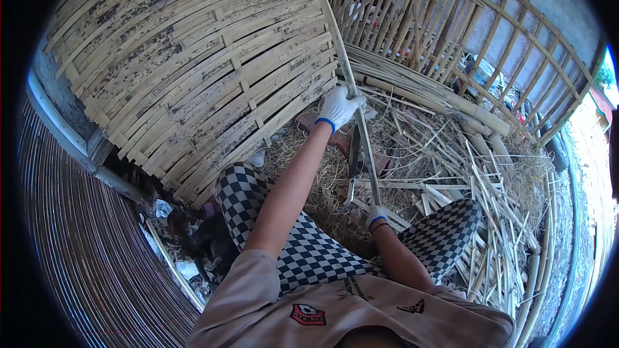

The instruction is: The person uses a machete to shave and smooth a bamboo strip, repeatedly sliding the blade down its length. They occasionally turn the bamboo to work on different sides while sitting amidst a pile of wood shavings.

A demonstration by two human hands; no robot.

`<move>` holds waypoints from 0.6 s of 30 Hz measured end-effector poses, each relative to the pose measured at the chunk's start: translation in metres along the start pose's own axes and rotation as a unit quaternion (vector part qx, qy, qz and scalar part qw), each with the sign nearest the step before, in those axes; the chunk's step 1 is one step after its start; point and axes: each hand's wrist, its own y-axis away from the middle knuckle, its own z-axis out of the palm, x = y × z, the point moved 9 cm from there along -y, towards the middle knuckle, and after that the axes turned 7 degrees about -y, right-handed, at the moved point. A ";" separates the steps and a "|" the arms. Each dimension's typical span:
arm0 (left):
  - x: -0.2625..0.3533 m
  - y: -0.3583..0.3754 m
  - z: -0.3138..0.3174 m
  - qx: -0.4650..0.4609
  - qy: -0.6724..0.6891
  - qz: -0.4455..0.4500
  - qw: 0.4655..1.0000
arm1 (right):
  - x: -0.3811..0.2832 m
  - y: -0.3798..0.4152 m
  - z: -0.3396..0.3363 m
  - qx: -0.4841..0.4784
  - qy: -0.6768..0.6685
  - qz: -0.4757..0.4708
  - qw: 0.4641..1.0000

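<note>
A long bamboo strip [340, 42] runs from the top of the head view down toward my lap. My left hand [340, 108], in a white knitted glove with a blue cuff, is wrapped round it partway along. At its lower end my right hand [378, 214], gloved the same way, is closed on the strip, its fingers partly hidden. A dark, narrow blade [354, 151] lies just beside the strip, between my two hands. Beneath them, curly bamboo shavings [316, 164] cover the ground between my legs, which are in checkered trousers.
A large woven bamboo panel [213, 58] leans at the left. Behind stands a bamboo slat fence [445, 26] against a wall. Bamboo poles [451, 100] lie along its base, with split strips [483, 219] heaped at the right. Thin rods [84, 238] lie side by side at lower left.
</note>
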 end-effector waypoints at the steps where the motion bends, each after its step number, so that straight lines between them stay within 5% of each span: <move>1: 0.000 0.006 0.000 0.034 -0.087 -0.017 0.995 | -0.004 0.000 -0.007 -0.007 0.070 -0.015 0.997; 6: 0.002 0.005 0.039 0.012 -0.215 -0.042 0.976 | -0.027 0.036 -0.028 0.002 0.461 -0.147 0.875; 10: -0.004 0.002 0.079 -0.016 -0.183 -0.034 0.982 | -0.043 0.067 -0.015 0.022 0.698 -0.243 0.673; 15: -0.027 -0.005 0.121 -0.045 -0.179 0.000 0.983 | -0.024 0.028 -0.042 0.019 0.659 -0.204 0.724; 16: -0.022 -0.008 0.127 -0.072 -0.156 -0.009 0.985 | -0.029 0.028 -0.047 0.010 0.609 -0.190 0.770; 18: -0.007 -0.021 0.132 -0.124 -0.094 0.012 0.988 | -0.040 0.020 -0.060 -0.026 0.238 -0.110 0.965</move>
